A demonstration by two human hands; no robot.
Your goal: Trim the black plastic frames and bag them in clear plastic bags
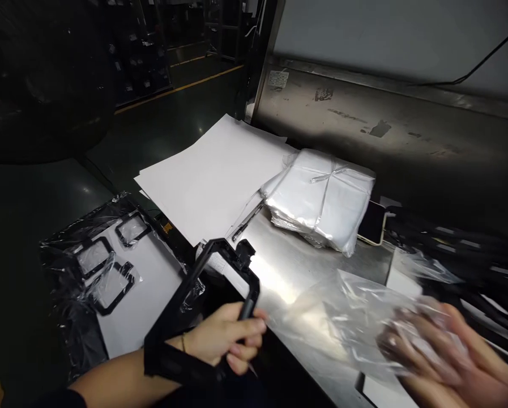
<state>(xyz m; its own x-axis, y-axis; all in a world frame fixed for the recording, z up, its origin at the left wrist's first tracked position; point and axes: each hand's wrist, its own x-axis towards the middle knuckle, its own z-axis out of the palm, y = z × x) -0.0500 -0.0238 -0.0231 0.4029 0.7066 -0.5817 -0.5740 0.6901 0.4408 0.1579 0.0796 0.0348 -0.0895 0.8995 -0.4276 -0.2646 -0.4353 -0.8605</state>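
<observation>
Snugly, black frame (181, 292) in left hand (226, 340), clear film (347, 317) over right hand (432, 357)

We see a dim workshop, with light falling from somewhere out of frame and breaking into hard white glare across the stainless steel table (287, 283), just past the black frame (181, 289). The white paper sheets (211, 181) stay bright and clean, while the upper left sinks into deep shadow, the dark floor (164, 124) barely readable (its yellow line (181, 88) survives the gloom). The right hand (444, 357) smears with motion blur, and the clear plastic film (364, 317) flares and softens with it. The left hand (220, 340) stays sharper. Wide-lens distortion bends the steel wall panel (385, 96) toward the frame's edges.
</observation>
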